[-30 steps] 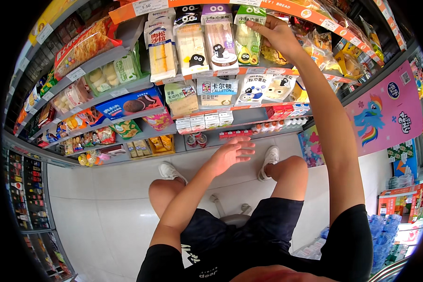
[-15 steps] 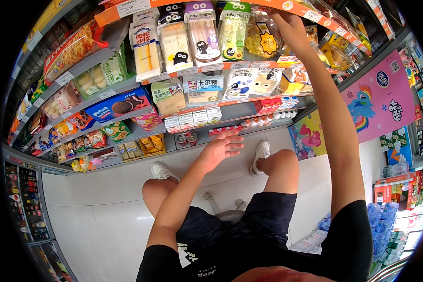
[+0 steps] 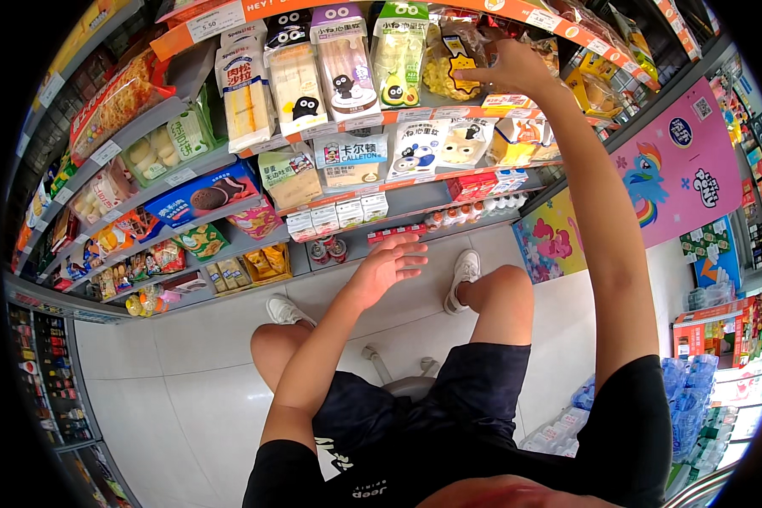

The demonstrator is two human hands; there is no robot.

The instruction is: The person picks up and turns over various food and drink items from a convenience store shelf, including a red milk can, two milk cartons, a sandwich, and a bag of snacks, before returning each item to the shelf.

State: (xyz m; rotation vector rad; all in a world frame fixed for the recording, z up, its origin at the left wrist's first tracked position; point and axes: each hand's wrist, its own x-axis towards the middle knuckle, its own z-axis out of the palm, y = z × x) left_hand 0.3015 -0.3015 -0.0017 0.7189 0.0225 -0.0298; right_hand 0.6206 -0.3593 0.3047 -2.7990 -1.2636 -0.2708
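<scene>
My right hand reaches into the upper shelf. Its thumb is stretched out to the left against a clear bag of yellow bread with a yellow sun-shaped label. The other fingers are partly hidden among the packets, but the thumb stands apart from them. To the left of the bag stand a green-topped sandwich pack, a purple-topped sandwich pack, a black-topped sandwich pack and a white sandwich pack. My left hand hangs in the air above the floor, fingers apart, holding nothing.
An orange price strip runs just above the upper shelf. Below are bagged breads, small white cartons and red boxes. A pink cartoon panel closes the right side. Wrapped bottles stand at the lower right.
My right hand has come down from beneath the price strip, and its thumb now lies at the yellow bread bag. The shelves have shifted slightly left in view. My left hand stays about where it was.
</scene>
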